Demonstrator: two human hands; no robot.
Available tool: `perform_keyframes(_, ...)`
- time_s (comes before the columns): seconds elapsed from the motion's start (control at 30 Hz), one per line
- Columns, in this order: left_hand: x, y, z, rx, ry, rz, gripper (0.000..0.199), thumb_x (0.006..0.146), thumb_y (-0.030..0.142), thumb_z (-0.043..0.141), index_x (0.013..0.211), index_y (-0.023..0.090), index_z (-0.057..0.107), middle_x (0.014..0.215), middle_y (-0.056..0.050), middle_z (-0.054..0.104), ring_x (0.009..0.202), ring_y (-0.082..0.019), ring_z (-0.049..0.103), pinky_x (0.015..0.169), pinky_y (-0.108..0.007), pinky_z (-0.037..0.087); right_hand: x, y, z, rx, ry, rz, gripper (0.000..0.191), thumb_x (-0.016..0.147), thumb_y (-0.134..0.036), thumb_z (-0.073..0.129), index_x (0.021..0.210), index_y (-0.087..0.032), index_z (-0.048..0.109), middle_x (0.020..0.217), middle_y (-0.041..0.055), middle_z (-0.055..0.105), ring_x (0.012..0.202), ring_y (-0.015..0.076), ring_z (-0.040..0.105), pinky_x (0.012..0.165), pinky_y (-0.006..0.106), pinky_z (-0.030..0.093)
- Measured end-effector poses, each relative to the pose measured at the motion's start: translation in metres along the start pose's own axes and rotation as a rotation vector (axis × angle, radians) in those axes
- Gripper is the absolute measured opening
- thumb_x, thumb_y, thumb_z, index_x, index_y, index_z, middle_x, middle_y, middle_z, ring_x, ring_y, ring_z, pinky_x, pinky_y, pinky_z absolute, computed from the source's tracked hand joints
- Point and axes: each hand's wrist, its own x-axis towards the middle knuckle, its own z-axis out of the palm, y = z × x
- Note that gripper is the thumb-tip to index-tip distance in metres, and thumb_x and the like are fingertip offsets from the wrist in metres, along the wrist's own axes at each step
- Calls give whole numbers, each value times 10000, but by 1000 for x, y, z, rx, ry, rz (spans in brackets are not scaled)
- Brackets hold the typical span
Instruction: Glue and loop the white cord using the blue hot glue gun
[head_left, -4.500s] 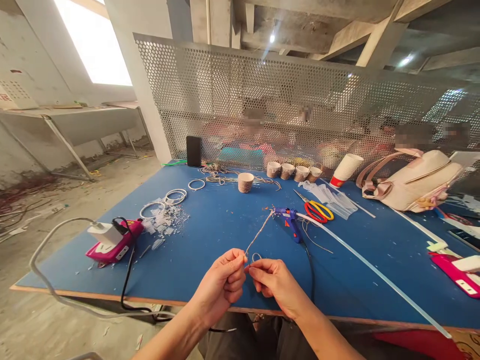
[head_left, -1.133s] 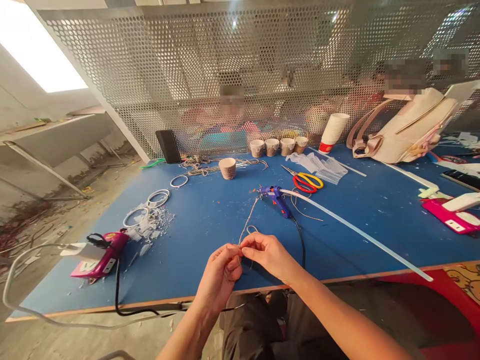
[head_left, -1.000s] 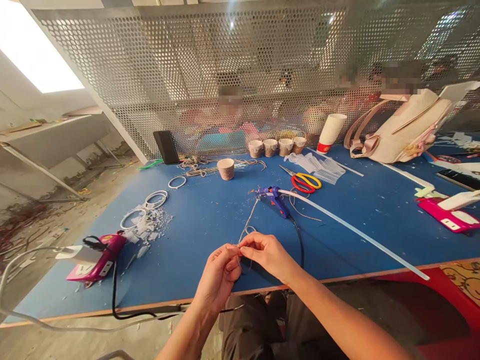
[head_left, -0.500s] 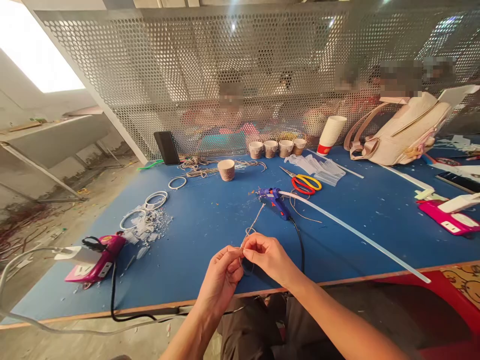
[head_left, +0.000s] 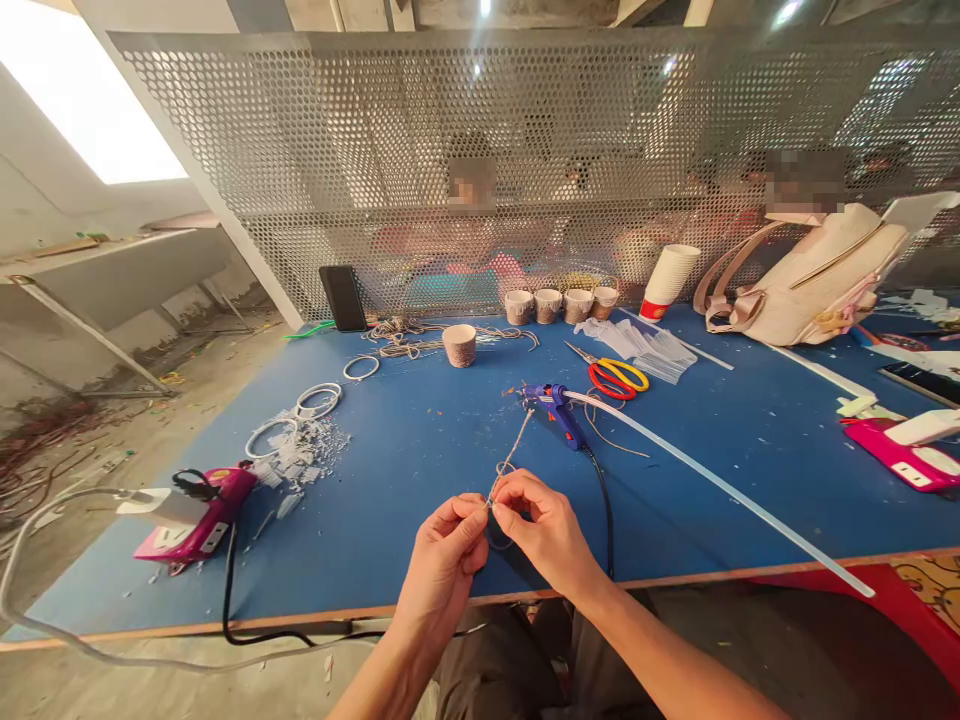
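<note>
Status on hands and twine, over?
Left hand and right hand pinching twine, close together. Twine's far end pointing toward glue gun. Glue gun just beyond, possibly in the way.

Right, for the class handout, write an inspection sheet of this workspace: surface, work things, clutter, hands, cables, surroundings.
Surface: blue tabletop, dotted with small scraps.
Job's things: twine, held; glue gun just beyond, a glue stick running from its back; one cup farther back.
Clutter: white scraps by white rings; scissors beside clear strips.
Hands: left hand and right hand pinch the twine close together.
Cables: black cord from the glue gun to the near edge; grey cable looping past the tabletop by the power strip.
Surroundings: perforated metal screen behind the tabletop; people partly visible through it.
</note>
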Motion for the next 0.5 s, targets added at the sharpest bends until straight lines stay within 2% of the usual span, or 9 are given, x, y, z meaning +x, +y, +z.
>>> perform_keyframes(0.1, -1, -3, 3, 15, 23, 56, 264, 580, 282, 806, 575, 104, 611, 789, 2, 540, 418, 27, 270, 362, -142, 190, 0, 0, 1, 18, 47, -27, 103, 759, -175, 546, 659, -195, 534, 778, 10, 591, 712, 132, 540, 643, 241, 435)
perform_keyframes(0.17, -2, -6, 4, 61, 43, 117, 265, 612, 310, 782, 599, 112, 606, 802, 2, 536, 420, 23, 266, 365, -147, 190, 0, 1, 3, 94, 53, 18, 99, 745, -178, 556, 650, -193, 532, 784, 13, 613, 702, 131, 549, 636, 243, 437)
perform_keyframes(0.27, -6, -9, 3, 214, 101, 309, 246, 682, 333, 725, 632, 136, 585, 769, 17, 514, 439, -3, 315, 391, -162, 252, -1, 4, 6, 308, 47, 181, 86, 710, -206, 583, 639, -179, 543, 705, 0, 620, 541, 93, 517, 527, 226, 405)
perform_keyframes(0.37, -10, -8, 2, 431, 165, 493, 184, 746, 319, 660, 687, 166, 576, 682, 29, 491, 479, -50, 376, 429, -181, 317, -1, 1, 9, 530, 23, 369, 127, 667, -232, 624, 627, -170, 521, 568, -39, 574, 382, 37, 392, 409, 190, 282)
perform_keyframes(0.5, -11, -5, 0, 637, 193, 618, 131, 783, 286, 612, 709, 182, 583, 669, 14, 521, 538, -90, 447, 459, -195, 356, -2, -9, 9, 705, -32, 533, 205, 610, -238, 696, 634, -162, 507, 493, -61, 528, 354, 5, 303, 392, 172, 191)
